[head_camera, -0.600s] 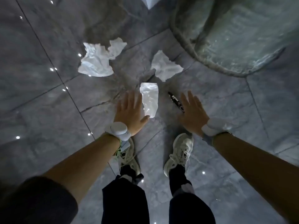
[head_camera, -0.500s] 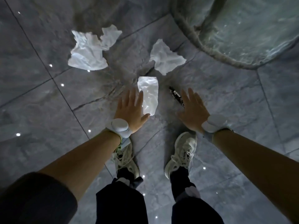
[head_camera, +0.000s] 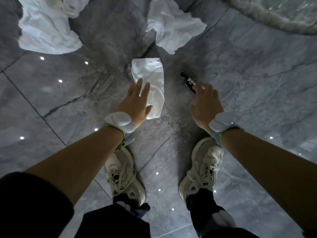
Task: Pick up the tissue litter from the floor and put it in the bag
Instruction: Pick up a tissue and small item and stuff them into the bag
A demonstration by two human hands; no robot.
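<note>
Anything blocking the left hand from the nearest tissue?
Nothing visible. The left hand is open, its fingers already over the near edge of the folded tissue. The dark wrapper lies off to the right, by the right hand.

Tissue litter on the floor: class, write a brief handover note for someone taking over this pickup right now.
Left hand: open, fingers spread over the small tissue, not yet gripping.
Right hand: fingertips at the dark wrapper; grip unclear.
Large tissue lies far left, crumpled tissue ahead, both untouched on the floor.
Bag sits far right, only its rim showing.
Done: nothing visibly picked up.
Left: collect all three tissues and put them in the bag.
</note>
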